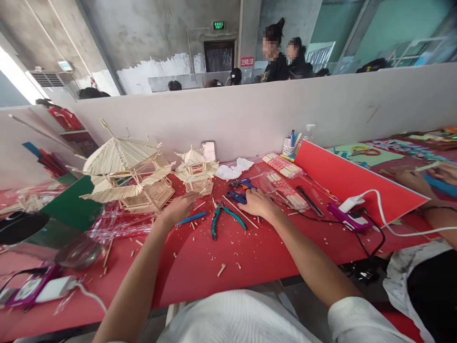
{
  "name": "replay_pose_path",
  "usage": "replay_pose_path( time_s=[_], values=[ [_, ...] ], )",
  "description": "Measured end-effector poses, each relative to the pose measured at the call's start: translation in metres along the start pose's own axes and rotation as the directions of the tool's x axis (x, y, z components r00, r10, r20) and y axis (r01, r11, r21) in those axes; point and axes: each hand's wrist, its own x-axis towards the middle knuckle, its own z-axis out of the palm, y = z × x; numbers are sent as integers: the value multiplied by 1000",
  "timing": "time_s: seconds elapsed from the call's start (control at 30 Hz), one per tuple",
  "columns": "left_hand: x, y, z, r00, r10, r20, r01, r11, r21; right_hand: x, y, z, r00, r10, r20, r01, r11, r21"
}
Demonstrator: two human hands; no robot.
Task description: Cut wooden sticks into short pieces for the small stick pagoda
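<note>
On the red tabletop: pale wood chips and stick offcuts, scattered mostly across the middle.
Behind the tabletop: one low, whitish partition.
Room beyond: a grey concrete wall with rough white patches, one dark doorway, one lit green exit sign, several people.
Stick models: two, both roofed; the larger model stands on the left, the smaller model just beside it, nearer the centre.
Green-handled pliers: one pair, handles apart, lying between the hands.
Dark blue tool parts: beside the right fingers; how many tools, I cannot tell.
Stick packs: two, right of centre.
Boards: two, one red at right, one green at left.
Purple power strips: two, one at each side.
Left hand: one, fingers forward near the smaller model's base; whether they pinch anything, I cannot tell.
Right hand: one, palm down at the blue parts; its grip I cannot tell.
</note>
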Motion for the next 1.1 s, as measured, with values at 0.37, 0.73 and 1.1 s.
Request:
replay_pose_path(
  time_s=[0.37,0.73,1.1],
  values=[
    [2,-1,3,1000,-13,-3,13,1000,-25,-6,-3,0,999,-30,15,30,1000,-8],
    [4,20,1,998,51,40,-52,998,22,-9,-22,-9,861,-388,-329,420,907,29],
    [10,35,1,992,104,69,-107,994,33,-5,-90,-23,789,-596,-149,573,802,-169]
  ],
)
